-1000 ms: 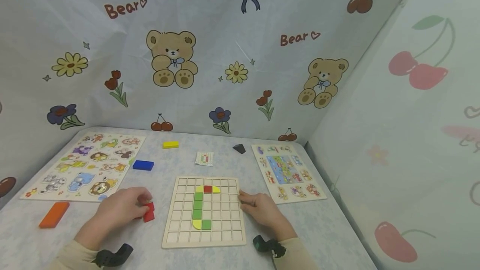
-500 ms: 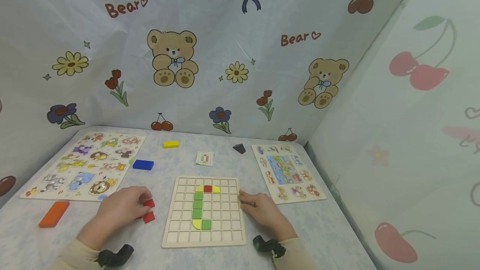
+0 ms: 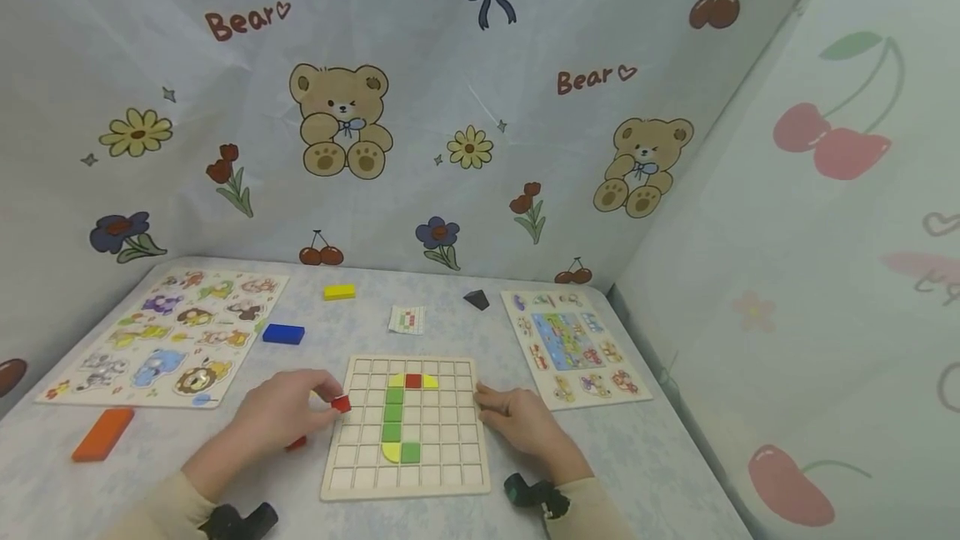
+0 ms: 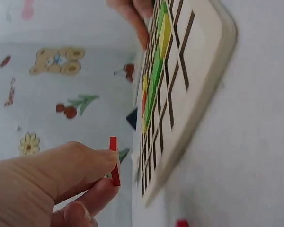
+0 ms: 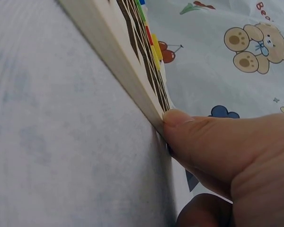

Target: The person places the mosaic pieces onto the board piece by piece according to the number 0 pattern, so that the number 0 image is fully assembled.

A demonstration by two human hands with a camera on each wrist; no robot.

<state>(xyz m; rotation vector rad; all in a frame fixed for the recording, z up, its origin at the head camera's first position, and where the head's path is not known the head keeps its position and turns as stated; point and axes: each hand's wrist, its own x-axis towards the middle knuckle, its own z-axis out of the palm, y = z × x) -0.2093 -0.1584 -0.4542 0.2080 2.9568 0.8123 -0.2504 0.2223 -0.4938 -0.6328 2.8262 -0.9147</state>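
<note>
My left hand (image 3: 288,411) pinches a small red square tile (image 3: 341,403) between thumb and fingertips, at the left edge of the wooden grid board (image 3: 450,473). In the left wrist view the pinched tile (image 4: 114,161) stands on edge, apart from the board. My right hand (image 3: 525,423) grips the board's right edge. In the right wrist view its thumb (image 5: 199,137) lies against the board's rim (image 5: 118,71), and the other fingers are partly hidden. Green tiles (image 3: 393,413), yellow rounded pieces (image 3: 392,452) and a red tile (image 3: 413,381) sit in the board's cells.
Another red tile (image 3: 297,443) lies partly hidden by my left hand. Around the board are an orange block (image 3: 103,435), a blue block (image 3: 283,334), a yellow block (image 3: 339,292), a pattern card (image 3: 407,320), a dark piece (image 3: 477,299), an animal puzzle (image 3: 112,390) and another puzzle (image 3: 573,344).
My left hand has lifted a red tile from the table and carried it right to the board's left edge. My right hand has stayed at the board's right edge.
</note>
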